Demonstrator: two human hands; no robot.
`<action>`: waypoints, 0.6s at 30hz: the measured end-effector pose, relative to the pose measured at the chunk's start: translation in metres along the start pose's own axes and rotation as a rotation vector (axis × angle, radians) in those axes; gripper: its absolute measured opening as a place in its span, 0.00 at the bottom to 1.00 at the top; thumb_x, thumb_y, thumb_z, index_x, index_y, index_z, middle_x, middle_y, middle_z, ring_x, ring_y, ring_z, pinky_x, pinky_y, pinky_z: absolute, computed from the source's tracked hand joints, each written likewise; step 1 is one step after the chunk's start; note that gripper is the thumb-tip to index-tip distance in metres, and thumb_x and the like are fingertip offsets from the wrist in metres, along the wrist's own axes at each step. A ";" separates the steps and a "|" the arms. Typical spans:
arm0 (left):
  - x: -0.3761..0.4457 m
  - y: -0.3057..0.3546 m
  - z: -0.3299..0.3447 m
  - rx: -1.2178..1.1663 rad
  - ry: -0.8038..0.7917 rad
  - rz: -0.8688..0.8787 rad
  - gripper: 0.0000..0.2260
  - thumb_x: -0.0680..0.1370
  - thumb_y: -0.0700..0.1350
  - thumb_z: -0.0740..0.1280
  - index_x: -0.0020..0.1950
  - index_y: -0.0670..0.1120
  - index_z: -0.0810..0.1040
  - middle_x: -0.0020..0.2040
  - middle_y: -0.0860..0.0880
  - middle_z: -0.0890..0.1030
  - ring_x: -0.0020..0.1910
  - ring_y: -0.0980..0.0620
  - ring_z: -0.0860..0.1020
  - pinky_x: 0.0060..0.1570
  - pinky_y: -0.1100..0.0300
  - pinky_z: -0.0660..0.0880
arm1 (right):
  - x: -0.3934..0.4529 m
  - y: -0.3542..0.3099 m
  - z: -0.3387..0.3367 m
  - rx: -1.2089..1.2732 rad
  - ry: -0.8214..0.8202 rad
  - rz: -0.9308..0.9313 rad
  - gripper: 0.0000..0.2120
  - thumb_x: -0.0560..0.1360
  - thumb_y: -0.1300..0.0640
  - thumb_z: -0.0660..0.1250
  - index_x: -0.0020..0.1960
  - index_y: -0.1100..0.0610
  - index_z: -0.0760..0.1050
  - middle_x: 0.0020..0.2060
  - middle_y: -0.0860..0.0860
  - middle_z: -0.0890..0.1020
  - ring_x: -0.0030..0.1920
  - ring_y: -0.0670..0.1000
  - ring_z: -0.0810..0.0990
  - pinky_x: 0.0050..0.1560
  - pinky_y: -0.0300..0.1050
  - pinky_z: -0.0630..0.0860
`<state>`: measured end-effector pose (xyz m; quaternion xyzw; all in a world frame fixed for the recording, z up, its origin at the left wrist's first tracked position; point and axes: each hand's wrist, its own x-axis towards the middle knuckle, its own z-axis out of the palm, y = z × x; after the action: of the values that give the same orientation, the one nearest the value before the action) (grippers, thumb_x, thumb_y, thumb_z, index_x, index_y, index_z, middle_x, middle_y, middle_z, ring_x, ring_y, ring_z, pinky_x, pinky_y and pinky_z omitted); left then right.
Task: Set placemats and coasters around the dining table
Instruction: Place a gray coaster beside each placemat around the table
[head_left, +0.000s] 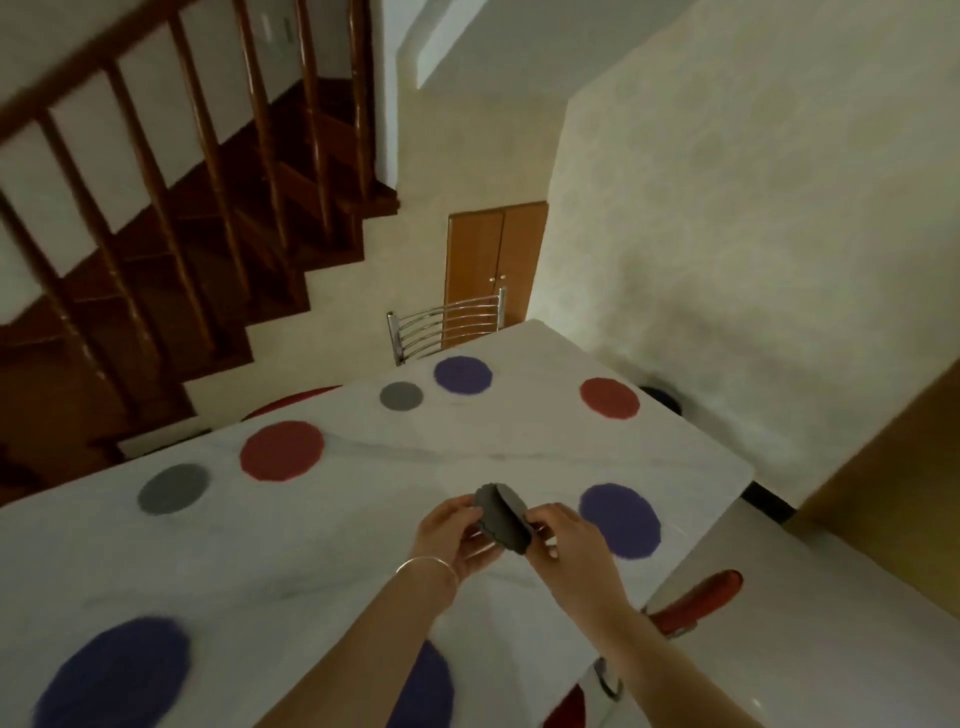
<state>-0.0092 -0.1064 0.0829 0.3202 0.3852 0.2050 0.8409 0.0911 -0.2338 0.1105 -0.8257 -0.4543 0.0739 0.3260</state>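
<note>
Above the white marble dining table, my left hand and my right hand both grip a small stack of grey round coasters. Round placemats lie around the table: red ones, purple ones, and dark blue ones near me. Two grey coasters lie flat, one beside the near red mat and one beside the far purple mat.
A metal chair back stands at the table's far end, before a wooden cabinet door. A wooden staircase with railing rises at left. Red chair seats show beside the table. A wall runs along the right.
</note>
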 end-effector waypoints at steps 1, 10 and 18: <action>0.004 0.001 0.000 -0.008 0.036 0.022 0.07 0.75 0.33 0.63 0.47 0.40 0.80 0.37 0.40 0.83 0.36 0.42 0.84 0.36 0.52 0.81 | 0.010 0.006 0.003 0.033 -0.024 -0.041 0.08 0.73 0.61 0.66 0.50 0.53 0.76 0.44 0.47 0.80 0.41 0.45 0.79 0.41 0.41 0.79; -0.025 -0.050 -0.040 -0.291 0.563 0.128 0.04 0.76 0.37 0.65 0.45 0.43 0.79 0.33 0.43 0.84 0.31 0.46 0.83 0.28 0.55 0.79 | 0.064 0.059 0.025 0.155 -0.353 -0.307 0.03 0.74 0.62 0.65 0.45 0.58 0.77 0.40 0.53 0.82 0.38 0.51 0.79 0.40 0.47 0.77; -0.070 -0.093 -0.060 -0.534 0.745 0.250 0.04 0.77 0.37 0.65 0.46 0.43 0.79 0.34 0.42 0.85 0.32 0.45 0.84 0.28 0.55 0.80 | 0.049 0.077 0.041 -0.022 -0.454 -0.368 0.08 0.75 0.63 0.59 0.49 0.59 0.77 0.45 0.55 0.79 0.44 0.56 0.79 0.38 0.45 0.68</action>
<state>-0.0898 -0.1913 0.0243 0.0413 0.5529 0.4975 0.6671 0.1560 -0.2044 0.0407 -0.6951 -0.6587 0.1915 0.2150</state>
